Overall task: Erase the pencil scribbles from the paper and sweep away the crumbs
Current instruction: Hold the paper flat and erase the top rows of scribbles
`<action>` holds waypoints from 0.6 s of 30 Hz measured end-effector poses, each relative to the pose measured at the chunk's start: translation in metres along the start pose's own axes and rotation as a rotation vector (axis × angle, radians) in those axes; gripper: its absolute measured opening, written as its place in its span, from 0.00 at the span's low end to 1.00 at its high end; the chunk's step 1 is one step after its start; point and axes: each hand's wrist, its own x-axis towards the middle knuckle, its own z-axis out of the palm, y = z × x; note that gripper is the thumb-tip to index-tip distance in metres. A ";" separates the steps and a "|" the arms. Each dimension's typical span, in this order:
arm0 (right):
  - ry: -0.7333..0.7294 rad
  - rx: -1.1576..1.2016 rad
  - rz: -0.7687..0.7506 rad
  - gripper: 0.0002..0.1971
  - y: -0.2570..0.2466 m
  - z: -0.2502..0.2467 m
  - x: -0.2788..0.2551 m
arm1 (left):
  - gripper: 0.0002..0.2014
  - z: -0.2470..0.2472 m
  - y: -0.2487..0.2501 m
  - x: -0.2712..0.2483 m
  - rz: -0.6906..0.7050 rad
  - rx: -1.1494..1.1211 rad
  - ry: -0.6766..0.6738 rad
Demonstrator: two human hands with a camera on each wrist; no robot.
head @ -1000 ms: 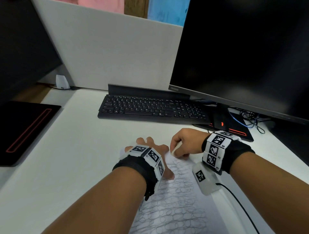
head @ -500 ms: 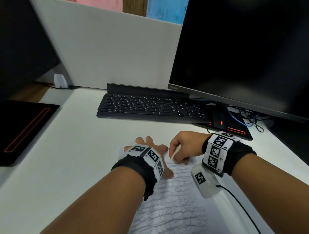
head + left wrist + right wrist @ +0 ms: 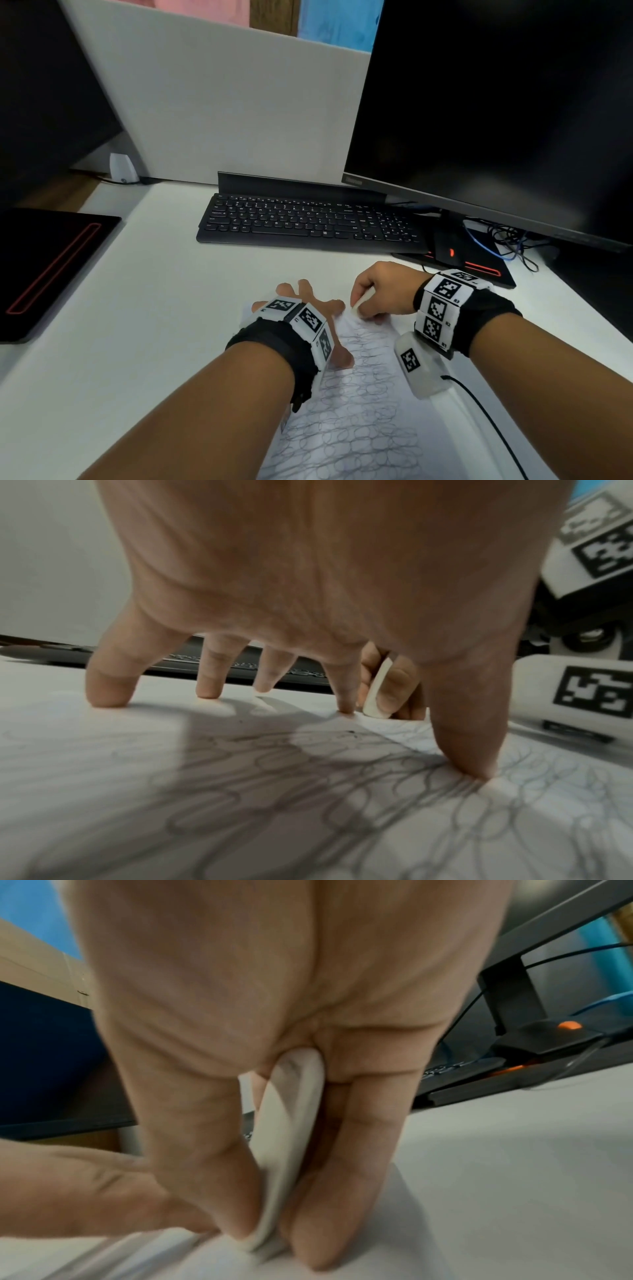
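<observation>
A white sheet of paper (image 3: 356, 421) covered in looping pencil scribbles (image 3: 308, 791) lies on the white desk in front of me. My left hand (image 3: 301, 301) presses down on the paper's far left part with fingers spread and straight, fingertips (image 3: 106, 693) on the sheet. My right hand (image 3: 376, 294) pinches a white eraser (image 3: 361, 301) between thumb and fingers, its lower end touching the paper's far edge. In the right wrist view the eraser (image 3: 291, 1145) stands on end between thumb and fingers. A few dark crumbs (image 3: 351, 732) lie near the left index finger.
A black keyboard (image 3: 308, 219) lies beyond the hands, under a large dark monitor (image 3: 496, 113). A black base with red lines (image 3: 479, 267) and tangled cables (image 3: 510, 243) sit at right. Another black pad (image 3: 48, 267) lies at left. A grey partition (image 3: 222, 102) closes the back.
My right hand has shifted slightly back and forth with the eraser at the paper's far edge. My left hand has stayed pressed in place.
</observation>
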 end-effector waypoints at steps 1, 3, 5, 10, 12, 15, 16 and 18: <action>0.004 0.005 0.002 0.05 0.000 0.000 0.000 | 0.40 0.000 0.000 0.000 0.012 -0.002 -0.007; 0.028 0.002 0.004 0.05 0.000 0.001 0.001 | 0.39 0.001 0.000 0.003 0.019 0.003 -0.041; 0.046 -0.021 0.008 0.05 -0.001 0.001 0.000 | 0.40 0.001 0.000 0.006 0.013 0.032 -0.067; -0.101 0.051 0.010 0.03 0.000 0.005 -0.010 | 0.40 -0.005 0.001 0.007 0.025 0.035 -0.090; 0.029 0.036 0.019 0.03 0.005 0.003 -0.006 | 0.42 -0.006 0.001 0.007 0.026 0.047 -0.089; -0.044 0.056 0.013 0.05 0.001 0.004 -0.008 | 0.43 -0.007 0.001 0.006 0.012 0.052 -0.094; -0.115 0.068 0.003 0.05 -0.003 0.006 -0.010 | 0.42 -0.007 0.000 0.006 0.012 0.044 -0.094; -0.120 0.076 0.006 0.06 -0.004 0.005 -0.009 | 0.42 -0.007 -0.001 0.007 0.019 0.041 -0.088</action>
